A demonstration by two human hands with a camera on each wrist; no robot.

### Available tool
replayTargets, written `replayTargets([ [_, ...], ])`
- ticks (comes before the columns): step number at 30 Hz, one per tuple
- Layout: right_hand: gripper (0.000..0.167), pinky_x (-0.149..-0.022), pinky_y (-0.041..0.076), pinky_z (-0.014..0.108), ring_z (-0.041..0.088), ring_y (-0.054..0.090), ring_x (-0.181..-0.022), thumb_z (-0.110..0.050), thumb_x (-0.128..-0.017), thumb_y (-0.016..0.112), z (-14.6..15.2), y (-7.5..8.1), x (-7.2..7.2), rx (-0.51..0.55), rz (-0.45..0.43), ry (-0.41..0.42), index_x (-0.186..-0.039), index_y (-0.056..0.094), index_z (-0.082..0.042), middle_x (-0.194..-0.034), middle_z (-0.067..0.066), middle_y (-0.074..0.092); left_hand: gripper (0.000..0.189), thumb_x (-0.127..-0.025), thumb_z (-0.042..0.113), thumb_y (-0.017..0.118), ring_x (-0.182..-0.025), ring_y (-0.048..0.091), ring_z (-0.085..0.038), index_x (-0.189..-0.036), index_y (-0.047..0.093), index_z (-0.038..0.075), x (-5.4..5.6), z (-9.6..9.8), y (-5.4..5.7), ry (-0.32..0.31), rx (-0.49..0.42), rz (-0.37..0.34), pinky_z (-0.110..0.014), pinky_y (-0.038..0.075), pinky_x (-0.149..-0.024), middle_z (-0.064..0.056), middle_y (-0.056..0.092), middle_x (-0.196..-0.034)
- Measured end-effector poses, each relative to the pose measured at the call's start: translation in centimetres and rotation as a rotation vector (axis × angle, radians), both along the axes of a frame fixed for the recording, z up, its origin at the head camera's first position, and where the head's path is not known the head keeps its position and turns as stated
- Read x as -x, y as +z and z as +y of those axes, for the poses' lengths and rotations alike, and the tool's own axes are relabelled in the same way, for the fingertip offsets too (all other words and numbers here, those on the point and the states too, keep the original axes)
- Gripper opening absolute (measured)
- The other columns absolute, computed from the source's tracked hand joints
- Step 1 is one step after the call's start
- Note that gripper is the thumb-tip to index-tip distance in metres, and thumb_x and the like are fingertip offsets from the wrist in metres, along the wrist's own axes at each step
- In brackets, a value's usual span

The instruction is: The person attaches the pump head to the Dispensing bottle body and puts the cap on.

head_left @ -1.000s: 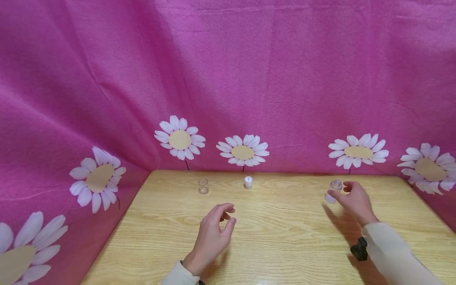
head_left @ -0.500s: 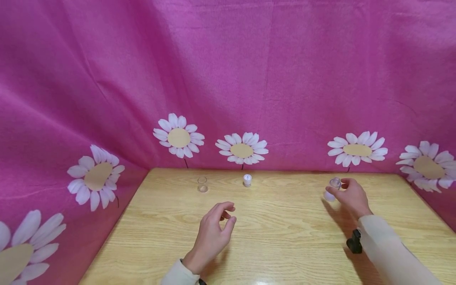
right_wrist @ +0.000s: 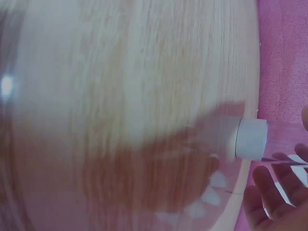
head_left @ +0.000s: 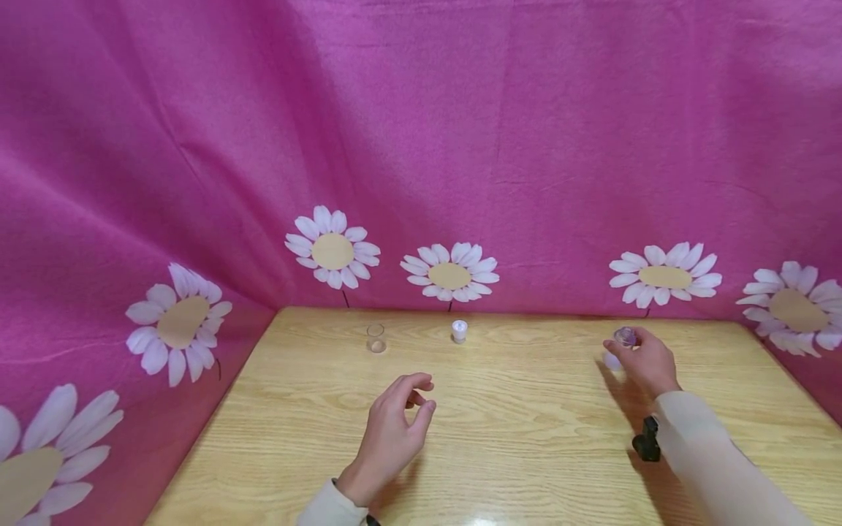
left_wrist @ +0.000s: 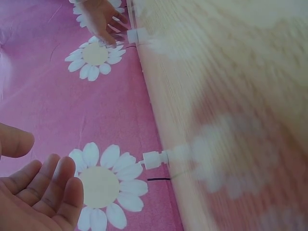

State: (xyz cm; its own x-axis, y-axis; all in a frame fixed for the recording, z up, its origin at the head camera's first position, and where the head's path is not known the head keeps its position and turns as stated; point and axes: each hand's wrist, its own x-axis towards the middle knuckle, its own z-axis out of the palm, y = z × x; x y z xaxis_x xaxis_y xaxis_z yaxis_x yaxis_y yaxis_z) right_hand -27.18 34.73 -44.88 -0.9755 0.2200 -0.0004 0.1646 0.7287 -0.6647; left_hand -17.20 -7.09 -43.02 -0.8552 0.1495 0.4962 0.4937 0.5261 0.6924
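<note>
My right hand (head_left: 629, 345) reaches to the far right of the wooden table (head_left: 526, 446), its thumb and fingers curled round a small clear cup (head_left: 623, 335). A small white-capped bottle (head_left: 611, 361) stands just in front of that cup; its cap (right_wrist: 251, 138) is close to my right fingers (right_wrist: 269, 202) but apart from them. My left hand (head_left: 421, 398) hovers over the middle of the table, fingers loosely curled and holding nothing. The left wrist view shows its palm (left_wrist: 38, 197) bare.
A second white-capped bottle (head_left: 459, 330) and a small clear glass (head_left: 376, 339) stand near the table's back edge. Pink daisy-print cloth (head_left: 421, 146) walls in the back and both sides. A black device (head_left: 647, 444) sits on my right wrist.
My right hand has moved forward and its spread fingers have come in round the clear cup. The cup, the bottles and my left hand have stayed put.
</note>
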Motion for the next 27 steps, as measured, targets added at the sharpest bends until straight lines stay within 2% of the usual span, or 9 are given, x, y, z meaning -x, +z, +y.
replayTargets([
  [3, 0.068, -0.100, 0.042, 0.062, 0.053, 0.047, -0.122, -0.047, -0.098, 0.055, -0.07, -0.21, 0.08, -0.015, 0.037, -0.010, -0.137, 0.046, 0.008, -0.136, 0.036, 0.051, 0.030, -0.088, 0.004, 0.070, -0.083, 0.064, -0.006, -0.117, 0.064, 0.009, 0.01, -0.01, -0.09, -0.006, -0.005, -0.002, -0.033, 0.056, -0.079, -0.001, 0.071, -0.106],
  [7, 0.065, -0.098, 0.043, 0.061, 0.052, 0.050, -0.117, -0.045, -0.097, 0.057, -0.05, -0.52, 0.10, -0.034, 0.066, -0.017, -0.136, 0.050, 0.007, -0.131, 0.034, 0.055, 0.030, -0.087, 0.004, 0.070, -0.082, 0.064, -0.007, -0.116, 0.065, 0.008, 0.01, -0.02, -0.26, -0.011, -0.010, 0.001, -0.033, 0.056, -0.078, -0.001, 0.071, -0.105],
  [15, 0.074, -0.099, 0.043, 0.061, 0.047, 0.051, -0.115, -0.055, -0.096, 0.054, -0.01, -0.74, -0.07, 0.028, 0.027, -0.018, -0.138, 0.049, 0.005, -0.131, 0.031, 0.055, 0.029, -0.088, 0.004, 0.070, -0.081, 0.063, -0.005, -0.116, 0.065, 0.009, 0.06, 0.01, -0.50, -0.013, -0.002, 0.010, -0.030, 0.055, -0.078, -0.001, 0.071, -0.105],
  [21, 0.072, -0.103, 0.040, 0.062, 0.049, 0.049, -0.120, -0.051, -0.097, 0.055, -0.16, -0.46, -0.08, 0.040, 0.007, -0.022, -0.140, 0.046, 0.006, -0.136, 0.033, 0.052, 0.029, -0.089, 0.004, 0.069, -0.082, 0.063, -0.006, -0.117, 0.065, 0.009, 0.08, -0.02, -0.47, -0.018, 0.001, 0.000, -0.031, 0.056, -0.078, -0.004, 0.071, -0.106],
  [27, 0.074, -0.103, 0.041, 0.062, 0.050, 0.049, -0.120, -0.049, -0.098, 0.054, -0.24, -0.47, 0.18, 0.018, -0.008, -0.020, -0.142, 0.041, 0.009, -0.137, 0.036, 0.050, 0.029, -0.089, 0.005, 0.069, -0.082, 0.063, -0.006, -0.117, 0.064, 0.010, 0.13, -0.35, -0.56, -0.014, 0.003, -0.005, -0.031, 0.055, -0.079, -0.005, 0.071, -0.107],
])
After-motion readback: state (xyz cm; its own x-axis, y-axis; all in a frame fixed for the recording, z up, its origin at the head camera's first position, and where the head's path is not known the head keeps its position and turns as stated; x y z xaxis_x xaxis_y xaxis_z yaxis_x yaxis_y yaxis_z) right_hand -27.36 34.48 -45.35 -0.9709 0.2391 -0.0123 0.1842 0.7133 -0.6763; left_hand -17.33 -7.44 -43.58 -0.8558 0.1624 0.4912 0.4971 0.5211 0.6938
